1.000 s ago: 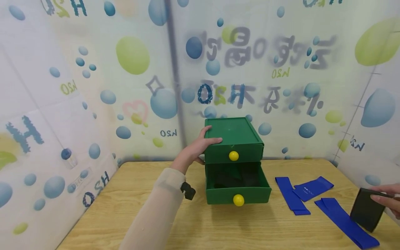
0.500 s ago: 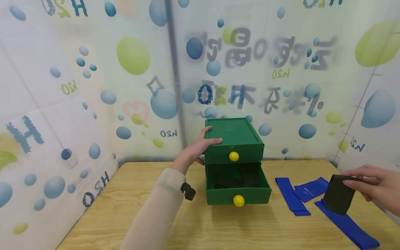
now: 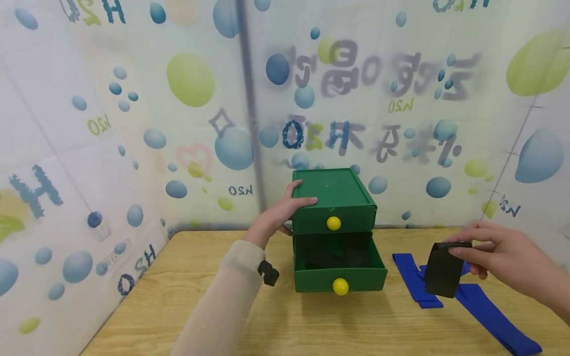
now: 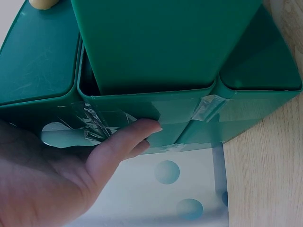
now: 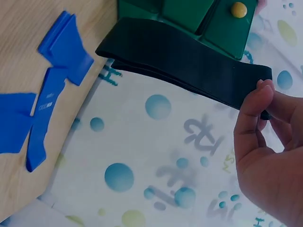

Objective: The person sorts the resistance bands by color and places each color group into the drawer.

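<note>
1. Drawer unit (image 3: 329, 188): plain green; round knobs (image 3: 334, 223) yellow.
2. Lower drawer (image 3: 313, 281): green front; inside looks near-black, too shadowy to tell.
3. Folded flat band (image 3: 444, 272): solid black.
4. Flat bands (image 3: 496, 316) on table: blue, one with small white print.
5. Table (image 3: 213, 291): light-tan wood grain.
6. Curtain (image 3: 196, 128): whitish, blue and lime bubbles, "H2O" lettering, grey characters.
7. Sleeve (image 3: 220, 306): plain beige.

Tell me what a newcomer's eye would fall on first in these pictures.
Most likely the green drawer unit on the wooden table, its lower drawer pulled open, with yellow knobs on its fronts and the left hand gripping its upper left side. Next would come the folded black band hanging from the right hand, with blue bands lying nearby on the table's right.
</note>
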A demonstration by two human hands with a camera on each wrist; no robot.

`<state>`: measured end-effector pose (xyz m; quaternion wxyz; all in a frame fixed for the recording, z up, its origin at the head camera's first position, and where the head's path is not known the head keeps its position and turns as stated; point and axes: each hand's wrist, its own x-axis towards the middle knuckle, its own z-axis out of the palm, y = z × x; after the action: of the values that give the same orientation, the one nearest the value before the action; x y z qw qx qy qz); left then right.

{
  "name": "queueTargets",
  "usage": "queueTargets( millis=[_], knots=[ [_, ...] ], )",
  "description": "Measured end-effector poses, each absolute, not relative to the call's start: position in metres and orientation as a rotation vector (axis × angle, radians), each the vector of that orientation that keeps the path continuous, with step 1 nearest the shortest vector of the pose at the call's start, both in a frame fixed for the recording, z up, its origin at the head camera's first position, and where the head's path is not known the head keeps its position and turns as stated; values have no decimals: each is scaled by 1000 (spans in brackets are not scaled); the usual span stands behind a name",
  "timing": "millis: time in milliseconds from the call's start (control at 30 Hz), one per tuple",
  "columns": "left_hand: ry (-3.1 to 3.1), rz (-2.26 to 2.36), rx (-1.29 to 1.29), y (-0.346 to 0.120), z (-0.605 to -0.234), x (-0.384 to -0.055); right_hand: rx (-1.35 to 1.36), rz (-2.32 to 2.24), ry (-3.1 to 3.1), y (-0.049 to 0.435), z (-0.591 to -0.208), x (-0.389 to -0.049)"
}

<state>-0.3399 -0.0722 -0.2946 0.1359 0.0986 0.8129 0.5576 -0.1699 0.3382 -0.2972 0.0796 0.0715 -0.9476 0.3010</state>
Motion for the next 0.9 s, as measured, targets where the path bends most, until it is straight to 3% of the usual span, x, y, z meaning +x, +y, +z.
queueTargets(
  millis=[900],
  knots=[
    [2344,1622,282,-73,-296,-342,630,1105,-2787,265,-268,-192]
  ],
)
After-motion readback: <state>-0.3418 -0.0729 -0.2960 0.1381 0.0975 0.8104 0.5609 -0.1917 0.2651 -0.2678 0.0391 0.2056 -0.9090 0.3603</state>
